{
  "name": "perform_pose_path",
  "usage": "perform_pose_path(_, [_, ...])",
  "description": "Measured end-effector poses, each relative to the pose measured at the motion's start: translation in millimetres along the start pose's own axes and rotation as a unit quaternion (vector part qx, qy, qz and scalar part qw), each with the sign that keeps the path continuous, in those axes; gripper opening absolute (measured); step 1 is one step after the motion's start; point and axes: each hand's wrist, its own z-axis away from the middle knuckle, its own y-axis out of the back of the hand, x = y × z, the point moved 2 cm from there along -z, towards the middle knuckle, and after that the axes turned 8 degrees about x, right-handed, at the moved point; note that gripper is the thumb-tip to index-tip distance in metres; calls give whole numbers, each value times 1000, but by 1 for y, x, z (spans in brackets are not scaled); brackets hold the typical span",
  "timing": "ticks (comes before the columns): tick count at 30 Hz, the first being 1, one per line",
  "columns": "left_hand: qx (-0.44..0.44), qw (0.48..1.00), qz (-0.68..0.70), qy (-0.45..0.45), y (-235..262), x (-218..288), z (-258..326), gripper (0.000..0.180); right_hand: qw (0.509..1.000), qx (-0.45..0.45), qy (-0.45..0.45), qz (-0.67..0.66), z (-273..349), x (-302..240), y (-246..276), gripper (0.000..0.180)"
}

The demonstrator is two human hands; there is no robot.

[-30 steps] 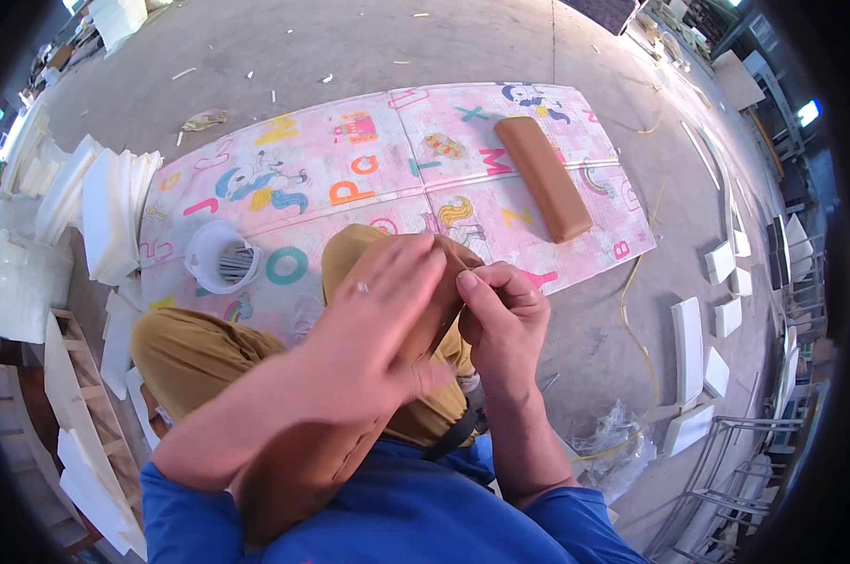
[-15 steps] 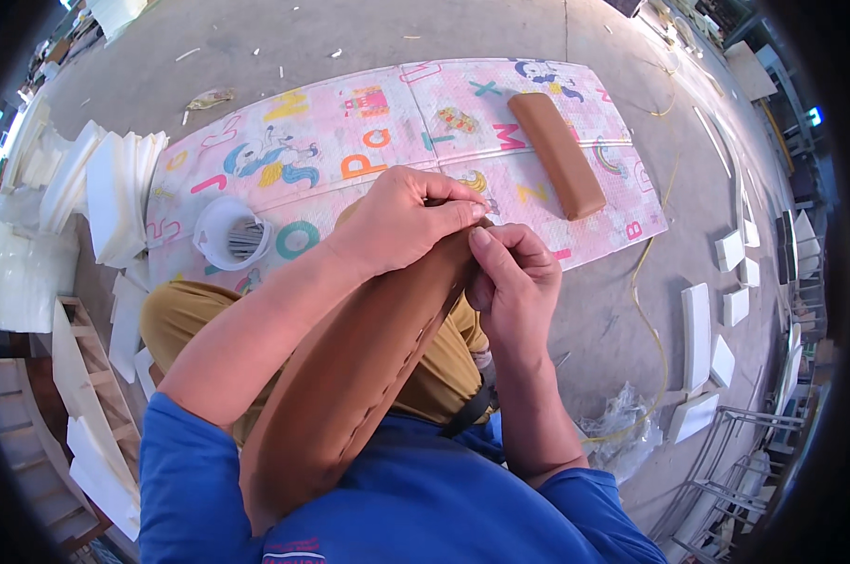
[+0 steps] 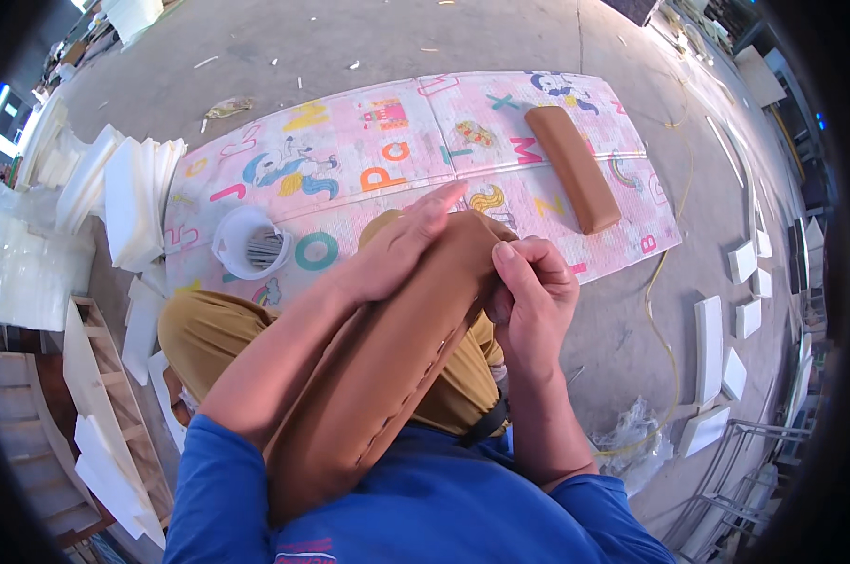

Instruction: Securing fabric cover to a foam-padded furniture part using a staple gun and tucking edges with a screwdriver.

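Observation:
A long brown leather-look armrest pad (image 3: 387, 338) lies slantwise across my lap, its near end against my blue shirt. Dark stitches or gaps run along its right side seam. My left hand (image 3: 398, 249) rests flat along the pad's upper left side, fingers stretched toward the far end. At the far right corner, my right hand (image 3: 536, 296) pinches the edge of the brown cover between thumb and fingers. Whether a needle or thread is in that pinch cannot be seen. Another brown pad (image 3: 575, 169) lies on the patterned mat ahead.
The pink patterned mat (image 3: 350, 224) covers the floor in front of me. On its left stands a white tub (image 3: 232, 252) of grey sticks. White foam slabs (image 3: 133, 202) and a wooden frame (image 3: 115, 395) are at left. At right are foam blocks (image 3: 709, 348), a yellow hose (image 3: 664, 348) and metal racks (image 3: 740, 461).
My left hand has let go of the pad's far tip and flattened along its left side. My right hand stays pinched at the corner. The view has shifted slightly.

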Motion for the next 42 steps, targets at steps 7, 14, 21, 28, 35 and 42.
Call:
perform_pose_path(7, [24,980,-118,-158,-22,52,18,66,1000,-2,9,21,5,1,-5,10])
perform_pose_path(14, [34,981,-134,-132,-15,58,30,69,1000,-23,3,5,1,7,-11,9])
perform_pose_path(21, [-70,923,-333,-179,-21,70,13,81,999,-6,27,-46,1,15,0,9])
perform_pose_path(28, [18,986,-152,-66,-9,52,18,66,999,-25,22,-12,-6,15,-10,6])
perform_pose_path(35, [57,988,-132,-60,-14,46,20,64,997,40,-15,-70,-4,21,-12,15])
perform_pose_path(42, [94,993,59,30,-14,36,31,58,995,13,-51,-81,-10,20,-9,22])
